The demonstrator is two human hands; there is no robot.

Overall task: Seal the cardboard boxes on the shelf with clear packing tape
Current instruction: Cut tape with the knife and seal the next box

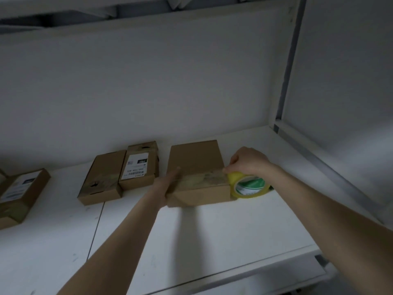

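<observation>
My left arm reaches forward from the near edge of the shelf (212, 231), forearm bare and angled to the right. My left hand (170, 185) lies with its fingers straight and together against the left end of the large cardboard box (195, 156), pressing where the strip of clear tape (204, 177) begins. The hand is blurred, so I cannot tell where the thumb sits.

My right arm comes in from the near right, wrist bent down over the box's right end. My right hand (248, 161) curls over the top of the yellowish tape roll (249, 186), with the fingertips pinching at the box's upper right edge, where the strip meets the roll. The roll stands on edge, touching the box's right side, its green-and-white core label facing me.

The strip runs left to right across the near part of the box top, between my two hands.

To the left, two smaller boxes touch each other: a plain one (102, 177) and one with a white label (138, 169). A further labelled box (21, 192) sits well apart at the far left.
</observation>
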